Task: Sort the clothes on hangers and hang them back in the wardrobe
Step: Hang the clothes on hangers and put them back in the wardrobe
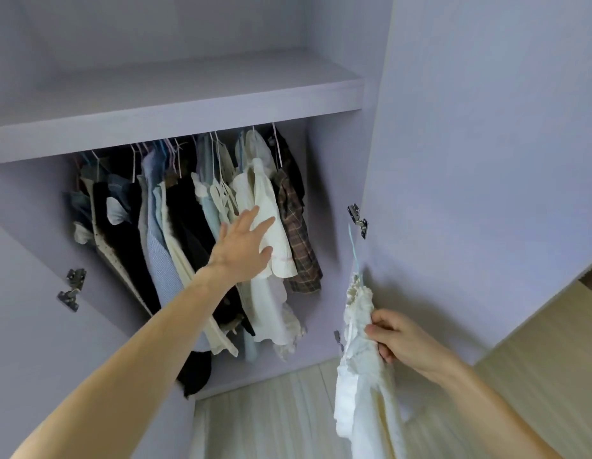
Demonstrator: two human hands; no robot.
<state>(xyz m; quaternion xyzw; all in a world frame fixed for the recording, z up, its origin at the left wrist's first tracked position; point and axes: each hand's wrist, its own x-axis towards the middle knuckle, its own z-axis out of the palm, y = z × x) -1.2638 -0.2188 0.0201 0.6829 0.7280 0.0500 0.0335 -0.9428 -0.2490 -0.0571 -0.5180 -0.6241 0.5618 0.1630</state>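
I see soft even light; wardrobe [334, 180] interior shadowed under shelf [175, 107]; fisheye bowing at edges; focus slightly soft.

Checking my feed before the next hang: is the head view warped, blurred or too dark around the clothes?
Head view: wide-angle warp, the shelf edge and right door lean; soft even light, no glare; shadow under the shelf, hanger hooks readable; the left hand and the cream garment in the right hand look slightly smeared.

clothes [175, 220] packed left, free gap — beside side wall [337, 167]
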